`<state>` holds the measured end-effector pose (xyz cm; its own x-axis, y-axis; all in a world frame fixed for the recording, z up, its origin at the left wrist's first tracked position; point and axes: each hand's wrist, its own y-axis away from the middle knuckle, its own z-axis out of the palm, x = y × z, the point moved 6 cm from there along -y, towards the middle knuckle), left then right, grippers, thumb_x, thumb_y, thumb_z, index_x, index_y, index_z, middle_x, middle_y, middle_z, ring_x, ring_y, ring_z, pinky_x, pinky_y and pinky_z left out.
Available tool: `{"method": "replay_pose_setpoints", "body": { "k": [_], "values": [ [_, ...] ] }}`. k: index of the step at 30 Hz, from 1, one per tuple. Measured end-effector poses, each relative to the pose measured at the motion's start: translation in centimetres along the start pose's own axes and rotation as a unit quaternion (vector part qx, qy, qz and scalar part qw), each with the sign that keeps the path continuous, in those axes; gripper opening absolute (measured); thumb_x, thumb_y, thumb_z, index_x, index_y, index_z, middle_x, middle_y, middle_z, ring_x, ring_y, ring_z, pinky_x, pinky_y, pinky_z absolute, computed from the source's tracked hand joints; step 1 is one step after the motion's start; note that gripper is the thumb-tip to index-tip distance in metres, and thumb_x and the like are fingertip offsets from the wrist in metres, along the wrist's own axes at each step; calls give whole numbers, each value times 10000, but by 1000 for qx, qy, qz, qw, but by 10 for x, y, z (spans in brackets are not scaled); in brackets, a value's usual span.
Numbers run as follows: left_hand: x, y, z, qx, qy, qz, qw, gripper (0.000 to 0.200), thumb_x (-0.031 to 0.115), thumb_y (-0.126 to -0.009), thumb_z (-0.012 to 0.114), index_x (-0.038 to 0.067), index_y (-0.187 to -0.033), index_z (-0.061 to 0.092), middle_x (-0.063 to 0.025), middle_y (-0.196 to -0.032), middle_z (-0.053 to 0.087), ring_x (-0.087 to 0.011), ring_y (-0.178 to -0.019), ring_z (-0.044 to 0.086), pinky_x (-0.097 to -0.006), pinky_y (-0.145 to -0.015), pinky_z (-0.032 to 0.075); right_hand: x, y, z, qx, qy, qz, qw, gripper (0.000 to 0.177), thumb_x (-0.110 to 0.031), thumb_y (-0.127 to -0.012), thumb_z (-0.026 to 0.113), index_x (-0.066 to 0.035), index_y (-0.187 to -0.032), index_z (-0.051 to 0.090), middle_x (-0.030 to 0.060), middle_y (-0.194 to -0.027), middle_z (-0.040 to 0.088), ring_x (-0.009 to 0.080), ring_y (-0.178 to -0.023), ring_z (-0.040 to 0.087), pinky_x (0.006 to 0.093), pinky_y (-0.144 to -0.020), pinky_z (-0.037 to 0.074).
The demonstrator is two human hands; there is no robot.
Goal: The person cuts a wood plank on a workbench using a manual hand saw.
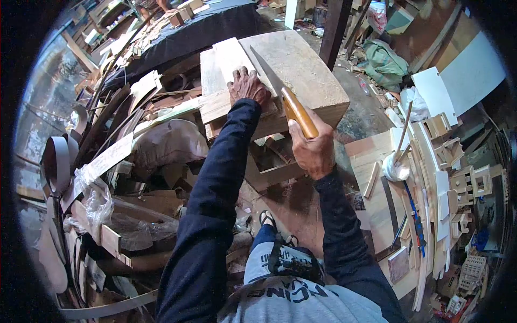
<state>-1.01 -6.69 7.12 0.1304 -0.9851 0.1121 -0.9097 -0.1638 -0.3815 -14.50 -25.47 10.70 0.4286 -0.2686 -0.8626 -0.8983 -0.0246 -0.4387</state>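
My right hand [313, 148] is wrapped round the orange-brown wooden handle of a handsaw [297, 112]. Its grey blade points away from me and to the left, along the right edge of a pale wooden board [231, 55]. On that board lies my left hand [249, 89], fingers spread and pressing down near its close end. Underneath is a thick wooden work block [307, 59], with sawdust scattered over its top. Another pale wood piece [215, 106] sits by my left wrist at the block's near left side.
Scrap wood and plastic wrap [98, 199] crowd the left. To the right, a wooden panel [377, 161] carries a white container [396, 168] with sticks in it, near small wooden frames [479, 180]. A dark post [338, 32] rises behind the block, near a green sack [385, 62].
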Motion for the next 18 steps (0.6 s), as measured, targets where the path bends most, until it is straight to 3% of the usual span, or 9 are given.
{"method": "replay_pose_setpoints", "body": {
  "k": [5,8,10,13,16,17,18],
  "values": [
    [-8,-4,17,32,1,6,999,498,371,-713,756,93,-1109,639,-140,-1194,524,-326,-1197,471,-481,-905,485,-7,27,-15,1,-11,16,1000,342,-73,-879,600,15,-1209,581,219,-928,667,299,-848,690,369,-758,533],
    [-4,-5,12,10,-3,-4,1000,374,312,-826,601,113,-1138,654,-142,-1219,525,-305,-1191,472,-449,-899,467,-23,67,-42,-1,15,61,998,366,-87,-912,591,64,-1245,575,182,-1028,674,207,-943,648,315,-853,504],
    [-3,-4,9,13,0,-5,1000,393,321,-800,619,121,-1137,651,-135,-1208,524,-302,-1190,470,-450,-899,466,-34,98,-63,-30,-7,111,993,386,-77,-908,582,74,-1262,560,183,-1080,662,219,-986,640,319,-887,496],
    [-5,-3,11,23,-3,-9,1000,432,335,-743,659,122,-1119,642,-120,-1188,522,-297,-1186,464,-448,-899,467,-52,134,-86,-6,19,73,997,408,-65,-899,576,82,-1278,544,188,-1122,650,236,-1015,636,321,-914,485],
    [-3,-3,8,1,-10,14,1000,416,301,-745,662,98,-1108,640,-124,-1196,522,-305,-1184,466,-456,-904,471,-44,138,-87,-11,28,120,992,419,-56,-892,567,90,-1284,535,197,-1137,645,251,-1033,635,327,-934,477],
    [-1,-2,4,-1,0,6,1000,409,286,-746,662,91,-1105,640,-129,-1199,521,-309,-1186,466,-468,-903,470,-42,129,-84,-14,66,58,996,408,-61,-898,578,81,-1279,545,191,-1123,647,242,-1021,634,327,-930,476],
    [-3,-1,8,3,2,3,1000,410,286,-745,665,90,-1104,641,-131,-1198,520,-311,-1185,466,-469,-901,470,-39,120,-79,-17,51,67,996,417,-65,-891,590,65,-1285,542,200,-1114,654,256,-1008,650,334,-910,490]
  ]
}}
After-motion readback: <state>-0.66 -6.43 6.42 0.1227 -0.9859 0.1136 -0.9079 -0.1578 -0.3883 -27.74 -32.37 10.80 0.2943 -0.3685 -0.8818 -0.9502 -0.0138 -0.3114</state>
